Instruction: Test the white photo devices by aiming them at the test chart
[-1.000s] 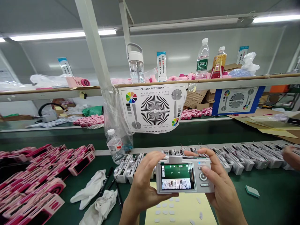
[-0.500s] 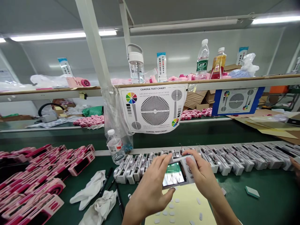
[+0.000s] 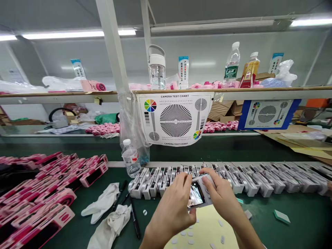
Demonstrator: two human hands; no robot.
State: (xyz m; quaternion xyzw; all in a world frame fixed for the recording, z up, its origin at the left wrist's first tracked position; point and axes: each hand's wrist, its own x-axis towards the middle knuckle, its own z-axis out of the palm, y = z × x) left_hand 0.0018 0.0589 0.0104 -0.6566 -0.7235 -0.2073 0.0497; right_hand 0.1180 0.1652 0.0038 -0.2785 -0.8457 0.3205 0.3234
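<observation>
Both my hands grip a small silver camera (image 3: 198,193) with its screen lit, tilted and held low just in front of the row of silver cameras (image 3: 259,174). My left hand (image 3: 173,207) wraps the camera's left side with the thumb under the screen. My right hand (image 3: 220,197) is closed round its right side, fingers over the top edge. The camera hangs above a yellow sheet (image 3: 204,231) dotted with small white pads.
A camera test chart (image 3: 175,119) hangs from the shelf ahead, beside a plastic water bottle (image 3: 130,162). Pink camera shells (image 3: 44,193) crowd the left of the green table. White cloths (image 3: 109,214) and a black pen (image 3: 135,219) lie near my left forearm.
The camera has gone down and away from me toward the silver row, tilting its screen from facing me to leaning sideways. Both hands went with it.
</observation>
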